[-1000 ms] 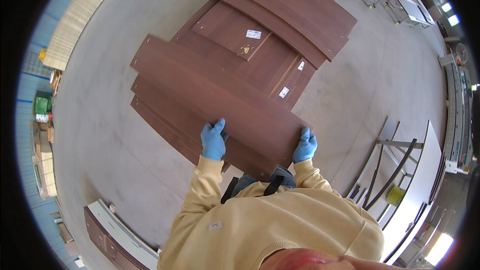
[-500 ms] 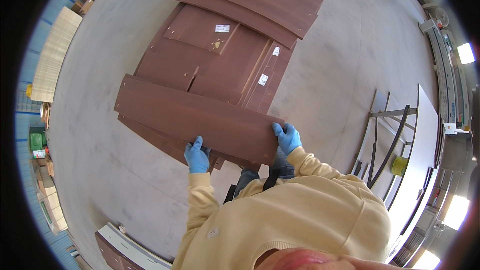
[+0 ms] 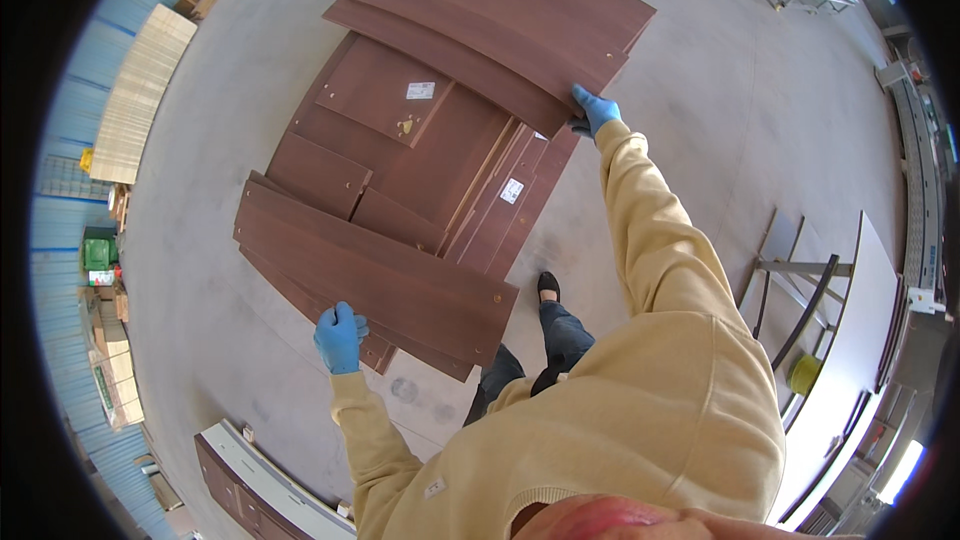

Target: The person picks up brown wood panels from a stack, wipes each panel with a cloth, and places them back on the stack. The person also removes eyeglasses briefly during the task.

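Floor [image 3: 700, 155]: smooth grey, likely concrete, dull with faint scuffs; a board dropped on it would probably chip at a corner. Pile [image 3: 465, 155]: flat reddish-brown boards stacked out of square, edges stepped and fanned; uneven overlaps might let an upper one slide if dragged. Far boards [image 3: 480, 25]: long rectangles lapped across the pile's far end, satin, wood-like face, small holes near the ends; lifted by one corner only, they could swing or scrape the faces beneath. Near board [image 3: 385, 262]: long, narrow, same brown, lying askew along the pile's near edge, right end by the near right corner; a knock there might tip it toward the shoe [image 3: 549, 283], black, low-cut, close by. Small panel [image 3: 365, 80]: squarer, flat, on the pile's left half; its raised fitting [image 3: 408, 127], brass-coloured, irregular, could scratch any board pulled over it. Right grip [image 3: 595, 110]: blue glove, closed on the right end of the far boards, thumb above; which layer is caught, cannot tell. A fingertip hold looks prone to slip. Left grip [image 3: 340, 337]: blue glove, bunched at the near board's front edge; pinching or merely resting, cannot tell.
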### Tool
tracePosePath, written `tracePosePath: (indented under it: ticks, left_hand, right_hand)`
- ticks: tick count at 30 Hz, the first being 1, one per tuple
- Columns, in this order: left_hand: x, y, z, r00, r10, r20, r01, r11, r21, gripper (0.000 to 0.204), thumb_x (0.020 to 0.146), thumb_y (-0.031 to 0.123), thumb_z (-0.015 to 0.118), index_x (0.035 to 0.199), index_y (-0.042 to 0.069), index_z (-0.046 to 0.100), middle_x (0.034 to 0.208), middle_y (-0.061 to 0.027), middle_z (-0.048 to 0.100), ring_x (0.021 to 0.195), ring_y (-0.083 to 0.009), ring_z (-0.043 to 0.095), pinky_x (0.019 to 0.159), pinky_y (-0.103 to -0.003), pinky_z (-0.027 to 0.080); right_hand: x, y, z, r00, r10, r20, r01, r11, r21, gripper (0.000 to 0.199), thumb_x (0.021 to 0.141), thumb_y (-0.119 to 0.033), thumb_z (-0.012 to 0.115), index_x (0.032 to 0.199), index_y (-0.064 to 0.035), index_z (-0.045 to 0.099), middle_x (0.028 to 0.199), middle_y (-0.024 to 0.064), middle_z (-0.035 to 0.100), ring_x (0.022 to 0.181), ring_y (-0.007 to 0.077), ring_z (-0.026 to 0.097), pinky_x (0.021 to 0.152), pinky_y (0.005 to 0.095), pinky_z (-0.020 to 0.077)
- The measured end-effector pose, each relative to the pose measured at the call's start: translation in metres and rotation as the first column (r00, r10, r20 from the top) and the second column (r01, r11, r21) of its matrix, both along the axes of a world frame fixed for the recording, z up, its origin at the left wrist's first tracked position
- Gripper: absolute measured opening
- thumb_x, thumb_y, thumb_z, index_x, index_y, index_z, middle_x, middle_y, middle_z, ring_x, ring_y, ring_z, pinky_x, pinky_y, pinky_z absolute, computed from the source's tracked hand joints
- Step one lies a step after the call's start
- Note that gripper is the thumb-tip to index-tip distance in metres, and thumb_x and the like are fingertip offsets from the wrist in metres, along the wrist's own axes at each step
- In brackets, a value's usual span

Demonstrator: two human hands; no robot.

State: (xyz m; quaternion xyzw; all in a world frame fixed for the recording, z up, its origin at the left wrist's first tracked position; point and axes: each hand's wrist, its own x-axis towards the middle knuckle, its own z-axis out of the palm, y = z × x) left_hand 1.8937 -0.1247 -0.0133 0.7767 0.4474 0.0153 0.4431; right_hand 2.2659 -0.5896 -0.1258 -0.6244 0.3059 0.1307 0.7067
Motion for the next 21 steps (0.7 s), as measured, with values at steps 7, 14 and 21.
tracePosePath:
  ticks: [7, 14, 21]
  left_hand:
    - [0.024, -0.065, 0.012, 0.974, -0.075, 0.214, 0.090, 0.994, -0.062, 0.027, 0.102, 0.019, 0.062, 0.111, -0.006, 0.070, 0.092, -0.0132, 0.074, 0.078, -0.0176, 0.071, 0.072, -0.032, 0.062]
    - [0.121, -0.104, 0.004, 0.857, -0.232, 0.460, 0.412, 0.844, -0.343, 0.038, 0.105, 0.027, 0.064, 0.130, -0.001, 0.066, 0.110, -0.0132, 0.075, 0.098, -0.0223, 0.073, 0.089, -0.037, 0.060]
    - [0.303, -0.161, 0.009, 0.880, 0.191, 0.434, 0.419, 0.114, -0.901, 0.106, 0.089, 0.071, 0.068, 0.158, -0.002, 0.033, 0.166, -0.0216, 0.033, 0.146, -0.0407, 0.042, 0.120, -0.053, 0.042]
  right_hand:
    - [-0.001, 0.004, 0.006, 0.991, -0.129, 0.028, 0.126, 0.988, 0.090, 0.045, 0.093, -0.022, 0.078, 0.125, 0.0075, 0.065, 0.112, 0.0192, 0.073, 0.086, 0.0382, 0.075, 0.072, 0.0474, 0.0664]
    - [-0.085, 0.010, 0.080, 0.933, -0.274, 0.235, 0.148, 0.884, 0.443, 0.039, 0.096, -0.017, 0.073, 0.127, 0.0065, 0.064, 0.117, 0.0185, 0.074, 0.090, 0.0384, 0.076, 0.076, 0.0457, 0.0645]
    - [-0.208, 0.026, 0.210, 0.810, -0.272, 0.520, 0.088, 0.932, 0.350, 0.028, 0.092, -0.022, 0.078, 0.097, 0.0053, 0.074, 0.081, 0.0124, 0.074, 0.070, 0.0194, 0.072, 0.063, 0.0346, 0.0592]
